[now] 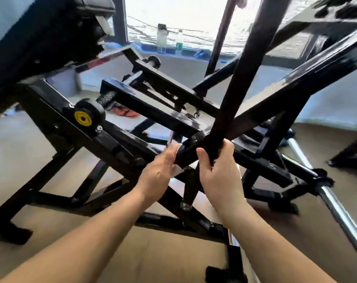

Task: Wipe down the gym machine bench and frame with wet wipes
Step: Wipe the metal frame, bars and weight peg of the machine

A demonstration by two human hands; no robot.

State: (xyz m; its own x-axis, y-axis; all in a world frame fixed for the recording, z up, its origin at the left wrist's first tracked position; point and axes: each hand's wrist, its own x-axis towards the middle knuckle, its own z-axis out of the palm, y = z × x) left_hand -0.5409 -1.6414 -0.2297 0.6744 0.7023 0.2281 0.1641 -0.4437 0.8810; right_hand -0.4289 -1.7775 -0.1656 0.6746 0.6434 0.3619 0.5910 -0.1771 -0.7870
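The black steel frame [144,107] of the gym machine fills the head view, and its padded bench [40,31] hangs at the top left. My right hand [218,172] grips a dark upright bar [241,78] near its lower end, thumb on the left side. My left hand [161,170] presses a white wet wipe [173,142] against a slanted frame beam just left of that bar. The wipe shows only as a blurred white patch at my fingertips.
A yellow-centred black knob [85,116] with a spring sits on the left beam. Chrome weight pegs [341,217] stick out at the right. Two bottles [169,39] stand on the window ledge behind. A red object [125,112] lies on the brown floor.
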